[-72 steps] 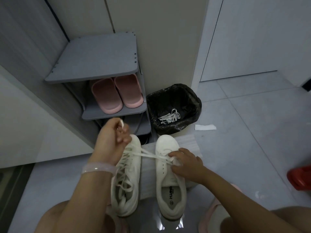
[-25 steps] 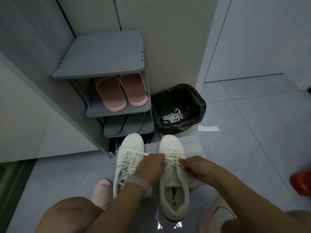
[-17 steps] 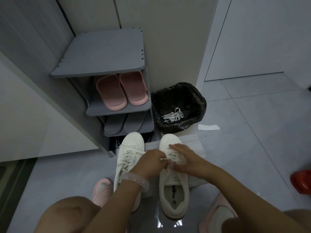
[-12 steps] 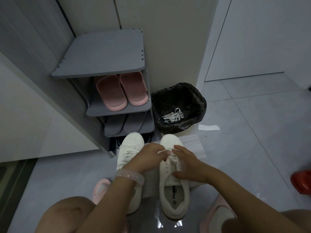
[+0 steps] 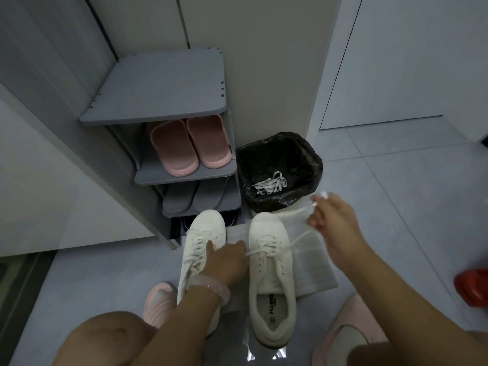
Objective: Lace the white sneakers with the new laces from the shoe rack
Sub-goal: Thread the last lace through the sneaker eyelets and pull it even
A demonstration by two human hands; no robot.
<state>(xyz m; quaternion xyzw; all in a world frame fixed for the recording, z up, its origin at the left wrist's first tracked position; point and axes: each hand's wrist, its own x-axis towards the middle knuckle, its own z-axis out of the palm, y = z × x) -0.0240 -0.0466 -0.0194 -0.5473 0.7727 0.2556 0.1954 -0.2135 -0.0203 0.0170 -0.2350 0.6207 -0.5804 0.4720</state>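
Observation:
Two white sneakers stand side by side on a white sheet [image 5: 314, 262] on the floor, toes toward the shoe rack. The left sneaker [image 5: 200, 249] is fully laced. On the right sneaker [image 5: 272, 281] a white lace [image 5: 297, 239] crosses the lower eyelets. My right hand [image 5: 332, 220] is raised to the right of that shoe and pinches one lace end, pulling it taut up and to the right. My left hand [image 5: 227, 260] lies between the two shoes and pinches the other lace end at the right sneaker's left edge.
The grey shoe rack [image 5: 169, 96] stands ahead with pink slippers [image 5: 190, 143] and grey slippers [image 5: 192, 199] on its shelves. A black-lined bin [image 5: 280, 165] holds old white laces [image 5: 269, 183]. A red object [image 5: 472, 286] is at the right edge. My knees and pink slippers frame the bottom.
My right hand has left the right sneaker and risen to the right, drawing the lace out taut. My left hand has slid a little down and left, staying on the other end.

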